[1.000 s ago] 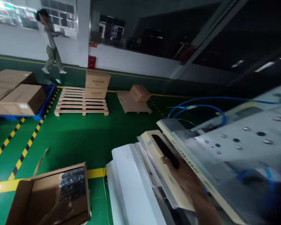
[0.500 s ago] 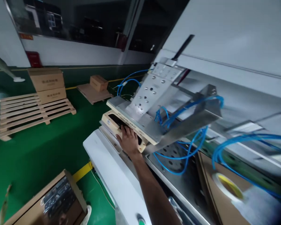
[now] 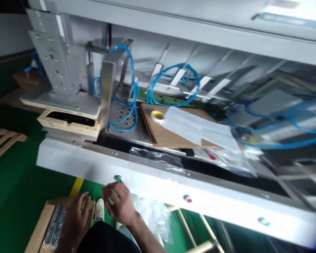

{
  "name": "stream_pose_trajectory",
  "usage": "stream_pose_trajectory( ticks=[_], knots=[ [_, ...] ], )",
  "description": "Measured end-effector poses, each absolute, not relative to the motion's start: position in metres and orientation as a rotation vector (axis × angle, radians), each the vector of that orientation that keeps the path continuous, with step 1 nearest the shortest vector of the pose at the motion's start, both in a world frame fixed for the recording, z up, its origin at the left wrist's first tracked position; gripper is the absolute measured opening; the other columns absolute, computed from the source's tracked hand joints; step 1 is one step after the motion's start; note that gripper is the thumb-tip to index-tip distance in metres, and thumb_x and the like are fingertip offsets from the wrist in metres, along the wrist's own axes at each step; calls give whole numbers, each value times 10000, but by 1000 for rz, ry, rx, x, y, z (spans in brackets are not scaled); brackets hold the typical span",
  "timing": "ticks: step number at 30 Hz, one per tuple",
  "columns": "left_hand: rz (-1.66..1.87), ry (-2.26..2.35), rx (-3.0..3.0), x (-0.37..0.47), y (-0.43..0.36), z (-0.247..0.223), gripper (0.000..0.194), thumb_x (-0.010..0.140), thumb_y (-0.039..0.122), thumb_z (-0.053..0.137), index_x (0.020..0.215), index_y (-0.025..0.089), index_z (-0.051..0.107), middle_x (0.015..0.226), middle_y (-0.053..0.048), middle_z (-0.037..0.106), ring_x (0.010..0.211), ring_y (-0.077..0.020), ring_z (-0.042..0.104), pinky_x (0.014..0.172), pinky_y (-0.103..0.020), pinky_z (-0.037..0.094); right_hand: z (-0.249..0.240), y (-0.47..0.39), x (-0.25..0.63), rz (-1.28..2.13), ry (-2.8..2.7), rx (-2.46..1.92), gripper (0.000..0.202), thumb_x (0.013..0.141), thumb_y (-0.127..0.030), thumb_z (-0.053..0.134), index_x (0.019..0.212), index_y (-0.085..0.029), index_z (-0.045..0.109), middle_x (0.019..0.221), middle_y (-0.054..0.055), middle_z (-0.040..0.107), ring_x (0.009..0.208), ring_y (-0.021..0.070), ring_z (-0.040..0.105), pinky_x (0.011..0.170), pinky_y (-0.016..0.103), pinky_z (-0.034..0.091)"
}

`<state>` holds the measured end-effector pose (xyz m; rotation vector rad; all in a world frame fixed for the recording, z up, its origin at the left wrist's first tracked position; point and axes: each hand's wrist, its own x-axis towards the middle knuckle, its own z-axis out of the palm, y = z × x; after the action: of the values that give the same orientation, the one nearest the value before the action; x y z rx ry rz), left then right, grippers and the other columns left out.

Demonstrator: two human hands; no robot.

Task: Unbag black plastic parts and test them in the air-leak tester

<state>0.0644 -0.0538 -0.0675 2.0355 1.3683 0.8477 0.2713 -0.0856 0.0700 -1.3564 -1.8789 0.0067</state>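
Note:
My right hand (image 3: 119,203) is raised just below the green button (image 3: 118,178) on the white front panel, its fingers loosely bent and apart, with nothing visible in it. To its left, my left hand (image 3: 77,214) hovers over the open carton (image 3: 43,225), fingers slightly curled and apart, also holding nothing I can see. Clear-wrapped dark items (image 3: 55,225) lie in that carton. At the machine's left end sits a cream fixture (image 3: 68,123) with a dark slot, under a metal press plate (image 3: 65,102). Both hands are away from it.
A tape roll (image 3: 157,116) and white sheets (image 3: 197,124) lie on cardboard (image 3: 177,137). Blue hoses (image 3: 173,102) loop behind. Clear plastic film (image 3: 158,160) rests along the machine edge. A red button (image 3: 188,199) is farther right. A wooden pallet (image 3: 2,140) stands left.
The view has swung right and down along the machine. The hand that was on the cream fixture is off it, and both hands now show low in front of the panel.

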Motion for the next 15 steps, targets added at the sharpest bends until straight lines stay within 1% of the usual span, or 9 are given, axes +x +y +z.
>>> stream_pose_trajectory(
  ticks=[2,4,7,8,11,13,15],
  knots=[
    [909,1169,2177,87,-59,-67,307,1051,401,525,1227,200,676,1153,-137,767,1057,-292,751,883,-432,635,67,-130,302,-125,-1645,-1538,324,957,-103,572,1254,-210,644,910,60,708,781,195,661,668,331,557],
    [952,1015,2326,113,-63,-63,366,1040,361,550,1369,213,613,1271,-147,739,1166,-316,718,969,-468,606,62,-171,340,-339,-1357,-1759,266,971,-110,564,1194,-216,664,890,63,691,769,200,654,651,325,551],
    [945,961,2467,143,-73,-57,571,1031,336,569,1581,261,434,1384,-156,679,1251,-352,668,1038,-525,565,54,-234,406,-661,-866,-2083,185,998,-236,571,1140,-207,685,973,104,696,879,245,670,787,398,574],
    [942,982,2498,148,-77,-58,642,1027,343,578,1629,277,365,1397,-164,663,1256,-373,660,1036,-550,560,51,-257,430,-718,-694,-2173,220,997,-292,569,1151,-188,688,1023,129,695,931,266,670,839,426,570],
    [947,1066,2576,151,-87,-66,792,1012,373,605,1697,307,212,1422,-197,624,1236,-434,652,985,-608,565,43,-323,499,-705,-200,-2368,477,958,-418,548,1293,-92,646,1167,214,670,1039,320,651,923,473,539],
    [960,1095,2599,149,-90,-74,818,1005,387,613,1704,304,194,1445,-217,604,1230,-461,651,968,-633,566,39,-360,540,-676,34,-2416,639,934,-450,526,1392,-8,572,1219,272,649,1098,353,631,958,491,513],
    [971,1132,2584,148,-92,-80,825,994,401,626,1702,291,215,1464,-229,592,1254,-483,635,989,-661,554,34,-387,576,-674,139,-2426,720,920,-455,498,1430,52,524,1235,310,642,1152,376,608,986,498,488]
  ],
)
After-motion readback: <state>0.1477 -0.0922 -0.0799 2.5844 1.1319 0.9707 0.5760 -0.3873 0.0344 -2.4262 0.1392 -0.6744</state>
